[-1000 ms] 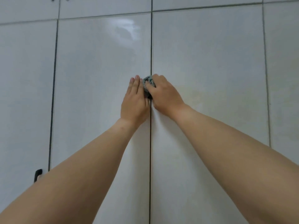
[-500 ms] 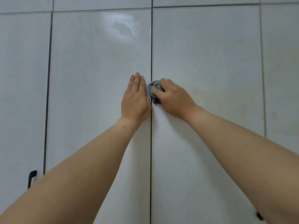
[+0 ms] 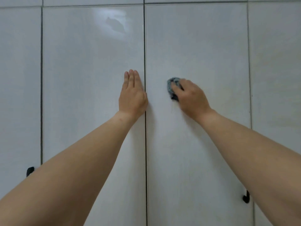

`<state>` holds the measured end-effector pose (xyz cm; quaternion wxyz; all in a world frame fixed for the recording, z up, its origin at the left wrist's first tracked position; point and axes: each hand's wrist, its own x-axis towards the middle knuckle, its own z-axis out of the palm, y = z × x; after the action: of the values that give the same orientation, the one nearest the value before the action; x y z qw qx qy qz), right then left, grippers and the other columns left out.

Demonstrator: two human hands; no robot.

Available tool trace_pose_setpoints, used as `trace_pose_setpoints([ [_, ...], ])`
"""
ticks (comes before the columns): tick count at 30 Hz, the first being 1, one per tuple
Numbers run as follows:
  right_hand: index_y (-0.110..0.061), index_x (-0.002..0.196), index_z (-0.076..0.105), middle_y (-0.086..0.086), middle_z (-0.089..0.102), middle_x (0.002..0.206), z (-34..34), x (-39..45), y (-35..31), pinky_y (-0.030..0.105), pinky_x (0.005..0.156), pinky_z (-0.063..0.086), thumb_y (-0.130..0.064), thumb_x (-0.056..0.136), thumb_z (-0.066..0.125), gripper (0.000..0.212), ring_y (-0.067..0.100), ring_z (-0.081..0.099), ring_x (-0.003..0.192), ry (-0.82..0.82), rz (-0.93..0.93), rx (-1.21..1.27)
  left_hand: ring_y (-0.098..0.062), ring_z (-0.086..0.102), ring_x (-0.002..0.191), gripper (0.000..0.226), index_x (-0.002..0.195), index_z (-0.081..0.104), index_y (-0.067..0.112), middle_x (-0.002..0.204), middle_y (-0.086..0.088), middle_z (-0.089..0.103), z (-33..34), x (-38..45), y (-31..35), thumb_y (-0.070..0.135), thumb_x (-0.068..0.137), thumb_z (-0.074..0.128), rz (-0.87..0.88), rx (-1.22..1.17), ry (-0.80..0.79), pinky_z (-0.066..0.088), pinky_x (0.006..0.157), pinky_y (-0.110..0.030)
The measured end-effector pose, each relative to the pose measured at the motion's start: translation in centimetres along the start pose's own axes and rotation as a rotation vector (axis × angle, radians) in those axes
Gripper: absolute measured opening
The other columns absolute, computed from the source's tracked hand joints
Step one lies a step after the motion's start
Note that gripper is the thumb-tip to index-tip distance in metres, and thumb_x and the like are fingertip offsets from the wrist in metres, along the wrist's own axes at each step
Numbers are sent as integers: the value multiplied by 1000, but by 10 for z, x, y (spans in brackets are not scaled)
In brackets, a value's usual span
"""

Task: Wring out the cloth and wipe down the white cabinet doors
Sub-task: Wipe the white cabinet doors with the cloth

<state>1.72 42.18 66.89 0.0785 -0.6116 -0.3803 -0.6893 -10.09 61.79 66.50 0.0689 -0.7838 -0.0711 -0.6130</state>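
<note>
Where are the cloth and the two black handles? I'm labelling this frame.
cloth point(image 3: 173, 86), head view, its bunched grey top.
left handle point(image 3: 30, 171), head view, its visible end.
right handle point(image 3: 246, 197), head view, its lower hook.

light: soft, even | glare: patch on upper cabinet door point(image 3: 112, 22) | blur: right hand point(image 3: 192, 97)
</note>
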Motion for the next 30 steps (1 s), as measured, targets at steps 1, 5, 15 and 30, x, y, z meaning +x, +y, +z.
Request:
trace_pose_setpoints([
  [1,-5,125,60,21,59,111,-2,-3,13,41,69,52,-7,81,67,44,38,58,88,27,161,-12,-46,6,151,59,150,13,-17,159,-35,13,0,-3,2,9,97,21,12,4,22,7,126,-46],
  [5,-9,133,52,18,46,129,-6,25,-16,42,79,49,-10,90,51,43,38,53,106,40,654,132,-50,16,148,64,148,23,-18,155,-37,22,9,-14,23,16,93,18,61,-12,52,14,124,-49],
  [15,-2,122,60,22,57,109,-13,-41,66,39,57,52,-10,81,68,43,38,59,79,34,356,-97,-46,18,149,74,150,25,-13,156,-34,24,27,-14,69,31,91,21,-72,0,50,16,124,-48],
  [30,-6,136,47,18,45,129,-19,10,100,39,71,49,-6,88,54,48,37,57,97,-2,525,41,-51,-6,149,79,159,3,30,157,-41,-2,33,8,119,63,95,34,-319,16,-47,3,121,-61],
])
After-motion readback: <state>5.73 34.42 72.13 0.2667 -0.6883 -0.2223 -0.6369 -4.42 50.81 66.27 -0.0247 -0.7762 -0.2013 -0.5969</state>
